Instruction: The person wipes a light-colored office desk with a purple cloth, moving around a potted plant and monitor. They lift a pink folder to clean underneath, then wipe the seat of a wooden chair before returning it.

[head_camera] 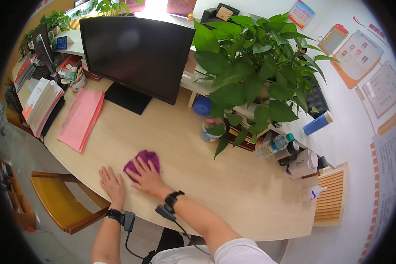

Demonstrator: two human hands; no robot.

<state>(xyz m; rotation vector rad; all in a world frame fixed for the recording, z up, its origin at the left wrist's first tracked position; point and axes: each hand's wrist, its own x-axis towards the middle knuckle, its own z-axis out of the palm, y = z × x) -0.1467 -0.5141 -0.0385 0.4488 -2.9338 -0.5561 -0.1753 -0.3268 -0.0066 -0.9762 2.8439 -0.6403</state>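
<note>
My right hand (pixel 149 177) holds a crumpled purple cloth (pixel 154 159) flat against the pale wood desktop (pixel 191 171), fingers spread over it. Part of the cloth is hidden under the palm. To its left, my left hand (pixel 112 185) lies palm down near the desk's front edge with nothing in it, its fingers apart. Both wrists wear black straps with small cabled devices. Beyond the hands, at the left, lies a stack of pink folders (pixel 81 120).
A black monitor (pixel 137 56) stands at the back. Right of it are a leafy potted plant (pixel 257 66), a clear plastic tub (pixel 213 130), a water bottle (pixel 274 147) and a tissue pack (pixel 312 193). Papers (pixel 43 105) stand far left; a wooden chair (pixel 64 201) adjoins the front edge.
</note>
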